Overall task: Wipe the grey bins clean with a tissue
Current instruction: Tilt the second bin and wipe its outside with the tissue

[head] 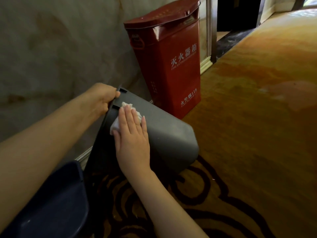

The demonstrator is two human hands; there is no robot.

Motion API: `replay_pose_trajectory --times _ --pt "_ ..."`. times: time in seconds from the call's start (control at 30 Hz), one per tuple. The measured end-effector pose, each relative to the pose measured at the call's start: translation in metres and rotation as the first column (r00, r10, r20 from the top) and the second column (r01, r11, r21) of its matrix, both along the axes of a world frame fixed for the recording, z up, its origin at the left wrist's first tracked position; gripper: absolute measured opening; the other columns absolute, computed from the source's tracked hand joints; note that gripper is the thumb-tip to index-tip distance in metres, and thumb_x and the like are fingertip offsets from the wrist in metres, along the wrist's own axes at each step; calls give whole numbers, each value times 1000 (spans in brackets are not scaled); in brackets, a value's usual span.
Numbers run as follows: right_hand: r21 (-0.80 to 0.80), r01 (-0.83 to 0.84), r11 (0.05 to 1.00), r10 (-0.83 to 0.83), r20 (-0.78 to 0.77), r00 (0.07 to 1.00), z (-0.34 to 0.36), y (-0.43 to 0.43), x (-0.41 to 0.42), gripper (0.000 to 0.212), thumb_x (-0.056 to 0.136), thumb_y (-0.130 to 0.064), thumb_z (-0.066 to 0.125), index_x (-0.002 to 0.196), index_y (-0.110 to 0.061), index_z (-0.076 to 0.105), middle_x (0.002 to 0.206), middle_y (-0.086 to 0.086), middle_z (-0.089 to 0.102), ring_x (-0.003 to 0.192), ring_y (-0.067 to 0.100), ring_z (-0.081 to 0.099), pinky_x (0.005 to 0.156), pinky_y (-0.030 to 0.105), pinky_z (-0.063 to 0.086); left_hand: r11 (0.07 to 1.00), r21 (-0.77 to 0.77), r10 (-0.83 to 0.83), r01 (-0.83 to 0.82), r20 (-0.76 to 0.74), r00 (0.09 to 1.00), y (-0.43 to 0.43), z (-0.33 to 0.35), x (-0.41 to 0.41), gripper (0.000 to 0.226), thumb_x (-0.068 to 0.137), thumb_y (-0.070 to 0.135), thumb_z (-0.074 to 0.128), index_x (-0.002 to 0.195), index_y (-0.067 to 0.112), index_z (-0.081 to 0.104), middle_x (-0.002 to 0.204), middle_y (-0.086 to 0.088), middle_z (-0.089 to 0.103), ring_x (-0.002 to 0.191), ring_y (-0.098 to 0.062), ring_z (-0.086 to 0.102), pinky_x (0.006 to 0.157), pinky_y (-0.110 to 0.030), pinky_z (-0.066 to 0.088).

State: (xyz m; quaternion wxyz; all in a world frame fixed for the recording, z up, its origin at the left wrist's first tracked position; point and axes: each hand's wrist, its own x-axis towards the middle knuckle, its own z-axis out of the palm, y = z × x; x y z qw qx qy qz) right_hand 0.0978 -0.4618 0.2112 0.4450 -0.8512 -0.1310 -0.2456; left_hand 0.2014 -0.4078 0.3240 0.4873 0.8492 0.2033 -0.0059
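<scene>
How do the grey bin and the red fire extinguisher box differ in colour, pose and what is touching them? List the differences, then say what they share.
Colour: the grey bin is plain dark grey; the red fire extinguisher box carries white lettering.
Pose: the bin is tipped over at a slant; the box stands on its base against the wall.
Contact: the left hand grips the bin's rim and the right hand presses a tissue on its side; nothing touches the box.
Shared: both sit by the wall on the carpet.

We saw a red fire extinguisher box (169,66) standing upright against the pale wall (51,48), on a patterned golden carpet (257,134) near a dark doorway (238,12).
</scene>
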Motion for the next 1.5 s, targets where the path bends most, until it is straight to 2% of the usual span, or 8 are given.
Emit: replay_pose_trajectory --times 0.13,0.33,0.53,0.73,0.93,1.1,1.33,1.5 --pt "46 -42 998 43 -34 998 3 1 -5 54 99 -27 32 148 -17 13 158 2 13 146 12 4 117 29 -8 999 32 20 -17 -110 994 2 2 -3 28 93 1 37 68 7 47 72 -7 48 65 -17 47 73 -31 47" --pt "57 -47 997 51 -71 996 -6 -15 10 52 100 -27 32 148 -22 14 158 -3 14 145 9 5 117 30 -6 960 -209 -203 185 -68 977 5 -3 -27 27 97 21 39 86 6 59 83 -8 60 71 -15 60 64 -22 52" --pt "7 -15 1000 15 -48 999 -22 -8 20 52 97 -30 36 146 -23 20 155 0 24 144 13 17 116 33 -1 905 233 -371 355 28 928 54 -27 -58 34 96 28 41 113 9 63 111 -13 68 100 -23 65 96 -41 47" --pt "24 155 988 -144 -258 955 -89 -46 25 52 97 -30 35 145 -26 17 156 -6 21 143 8 12 118 37 5 932 -97 -340 350 104 935 76 -25 -48 29 97 19 37 91 14 64 72 10 76 69 1 70 60 -11 54" --pt "95 229 969 -177 -381 907 -111 -76 43 48 99 -29 33 146 -24 20 156 -4 20 144 10 11 116 36 3 917 -174 -341 360 131 931 52 -24 -33 26 95 21 44 87 8 65 64 6 75 63 -2 70 62 -14 56" --pt "135 202 970 -124 -439 890 -111 -84 58 48 100 -32 30 147 -24 20 157 -4 19 145 12 12 118 36 4 884 244 -429 399 86 899 76 -39 -43 27 92 36 46 108 25 65 89 10 70 80 -4 66 74 -23 52" --pt "199 245 949 -140 -430 892 -98 -71 63 47 100 -27 31 146 -20 23 157 0 21 144 15 14 118 37 14 925 10 -376 379 154 914 91 -57 -49 29 94 24 44 92 42 67 86 17 75 83 0 70 64 -12 53" --pt "86 109 990 -100 -104 990 -49 -20 62 48 98 -20 34 145 -19 22 156 2 21 143 11 11 118 35 12 913 -97 -372 396 198 907 77 -60 -38 29 96 19 42 91 36 65 78 13 76 75 0 71 61 -13 54"
